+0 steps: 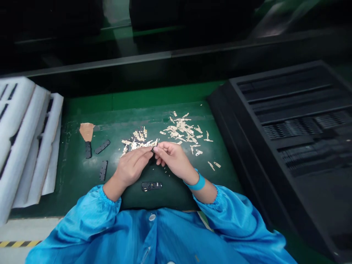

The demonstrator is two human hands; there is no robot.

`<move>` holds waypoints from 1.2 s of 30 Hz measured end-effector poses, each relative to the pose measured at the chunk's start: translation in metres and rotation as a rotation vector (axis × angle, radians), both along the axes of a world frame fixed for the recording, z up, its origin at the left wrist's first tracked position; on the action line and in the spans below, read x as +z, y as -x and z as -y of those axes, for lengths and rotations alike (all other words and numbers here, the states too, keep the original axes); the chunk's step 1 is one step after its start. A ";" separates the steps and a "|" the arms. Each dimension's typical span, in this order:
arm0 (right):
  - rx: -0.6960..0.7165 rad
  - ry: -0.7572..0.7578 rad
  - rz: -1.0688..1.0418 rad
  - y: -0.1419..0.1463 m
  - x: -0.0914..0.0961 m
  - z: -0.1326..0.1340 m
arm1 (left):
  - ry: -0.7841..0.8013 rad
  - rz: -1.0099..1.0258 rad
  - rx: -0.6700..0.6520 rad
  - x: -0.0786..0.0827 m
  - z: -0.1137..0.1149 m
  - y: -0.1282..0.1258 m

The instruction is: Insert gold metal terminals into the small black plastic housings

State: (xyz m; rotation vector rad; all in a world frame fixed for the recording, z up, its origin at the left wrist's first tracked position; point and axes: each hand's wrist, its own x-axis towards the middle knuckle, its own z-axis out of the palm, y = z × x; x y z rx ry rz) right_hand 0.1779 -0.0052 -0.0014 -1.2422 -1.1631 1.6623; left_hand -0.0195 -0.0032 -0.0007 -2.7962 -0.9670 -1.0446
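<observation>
Head view: dark part [154, 148] between left grip [133, 165] and right grip [174, 157]

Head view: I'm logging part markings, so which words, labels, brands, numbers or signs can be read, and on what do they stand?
None can be read.
Black part nearest the jacket: any print is too small to read.
Blue wristband: no lettering shows.
Striped tape: yellow and black bands, no words visible.

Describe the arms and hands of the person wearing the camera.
Loose, shiny, bright blue sleeves cover the arms, gathered at the cuffs. The left hand and right hand are ungloved, the right with a plain blue wristband.
</observation>
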 end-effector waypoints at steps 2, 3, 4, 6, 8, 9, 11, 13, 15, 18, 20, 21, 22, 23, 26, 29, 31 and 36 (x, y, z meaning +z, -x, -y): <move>-0.020 -0.095 0.106 0.001 -0.001 0.004 | 0.026 -0.083 0.047 0.005 0.004 -0.004; -0.027 -0.150 0.174 0.002 -0.002 0.006 | 0.047 -0.123 0.082 0.007 0.008 -0.007; -0.030 -0.203 0.247 0.002 -0.003 0.008 | 0.073 -0.157 0.119 0.010 0.014 -0.009; -0.034 -0.270 0.374 0.001 -0.006 0.012 | 0.135 -0.176 0.198 0.015 0.028 -0.010; -0.052 -0.282 0.398 -0.001 -0.007 0.014 | 0.229 -0.158 0.255 0.018 0.046 -0.004; -0.058 -0.262 0.385 -0.001 -0.007 0.013 | 0.277 -0.155 0.290 0.020 0.055 0.002; -0.056 -0.234 0.341 -0.002 -0.007 0.013 | 0.294 -0.164 0.437 0.023 0.070 0.023; -0.052 -0.225 0.322 -0.001 -0.004 0.013 | 0.292 -0.267 0.679 0.027 0.080 0.050; -0.044 -0.228 0.329 0.000 -0.002 0.013 | 0.402 -0.443 0.883 0.030 0.083 0.076; -0.029 -0.224 0.338 0.003 0.001 0.013 | 0.722 -0.495 0.954 0.030 0.079 0.100; -0.027 -0.220 0.328 0.003 0.001 0.012 | 0.886 -0.426 0.939 0.028 0.075 0.106; -0.029 -0.219 0.323 0.003 0.001 0.012 | 0.914 -0.391 0.947 0.027 0.073 0.107; -0.032 -0.220 0.318 0.002 0.001 0.011 | 0.903 -0.364 0.955 0.027 0.072 0.107; -0.034 -0.221 0.313 0.002 0.001 0.010 | 0.864 -0.343 0.945 0.026 0.071 0.107; -0.041 -0.225 0.300 0.000 0.001 0.008 | 0.665 -0.276 0.812 0.023 0.071 0.111; -0.036 -0.228 0.292 -0.002 0.001 0.009 | 0.485 -0.180 0.755 0.020 0.070 0.118; -0.031 -0.231 0.292 -0.002 0.001 0.010 | 0.456 -0.072 0.781 0.018 0.070 0.122; -0.033 -0.226 0.277 0.000 0.001 0.012 | 0.739 0.340 0.759 0.020 0.067 0.111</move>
